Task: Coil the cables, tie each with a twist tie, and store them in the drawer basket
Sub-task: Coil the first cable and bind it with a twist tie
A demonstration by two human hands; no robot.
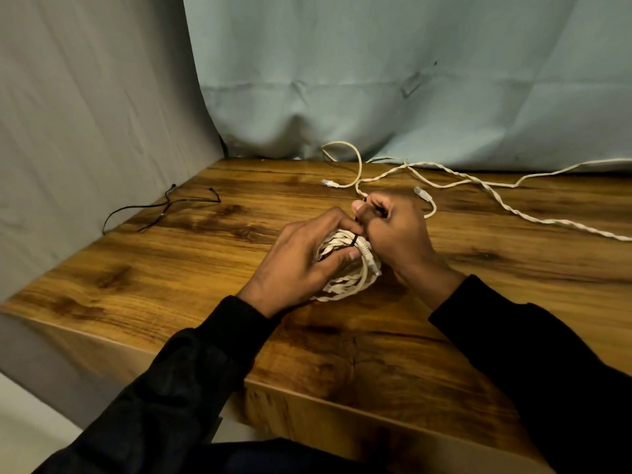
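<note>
Head view: left hand (301, 265) grips the coiled cable (345, 285), hiding most of it; right hand (393, 230) pinches the black twist tie (354, 241), ends hidden, on the tabletop (205, 261).

At centre, the left hand (301, 258) grips a coiled white cable (345, 278) lying on the wooden table (171, 254). At its 1 o'clock, the right hand (393, 230) pinches a black twist tie (354, 241) wrapped over the coil. Loose white cables (496, 196) sprawl toward 2 o'clock; 2 spare black ties (164, 210) lie at 10 o'clock.
</note>
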